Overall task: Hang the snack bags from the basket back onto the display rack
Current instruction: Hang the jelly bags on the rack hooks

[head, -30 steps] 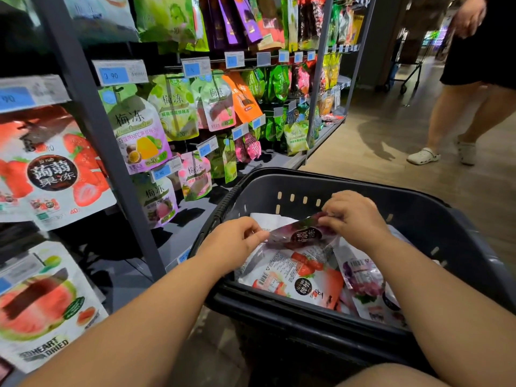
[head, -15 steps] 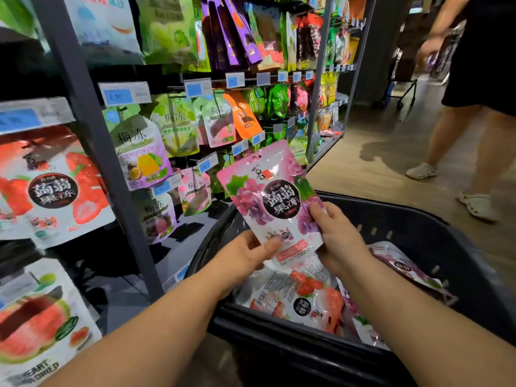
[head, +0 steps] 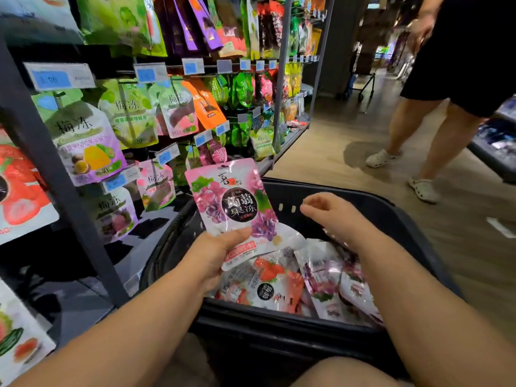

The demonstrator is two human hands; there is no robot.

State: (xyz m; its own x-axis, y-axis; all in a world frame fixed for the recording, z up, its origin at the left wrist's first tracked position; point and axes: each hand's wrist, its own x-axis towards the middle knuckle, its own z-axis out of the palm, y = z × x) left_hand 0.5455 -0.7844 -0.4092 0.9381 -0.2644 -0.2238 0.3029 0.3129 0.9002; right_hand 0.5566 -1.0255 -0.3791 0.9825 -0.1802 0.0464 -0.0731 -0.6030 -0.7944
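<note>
My left hand (head: 216,254) grips the lower edge of a pink grape jelly bag (head: 233,203) and holds it upright over the left side of the black basket (head: 282,328). My right hand (head: 332,216) hovers over the basket to the right of the bag, fingers relaxed and empty. Inside the basket lie a strawberry bag (head: 275,286) and more grape bags (head: 337,291). The display rack (head: 39,152) with hanging snack bags fills the left of the view.
A dark rack post (head: 280,79) stands behind the basket. A person (head: 435,113) in black shorts and white shoes stands on the wooden floor to the right. A dark low shelf (head: 494,152) sits at the far right edge.
My right hand has let go of the grape bag and moved right. The bag stays in my left hand alone, lifted from the basket a second ago.
</note>
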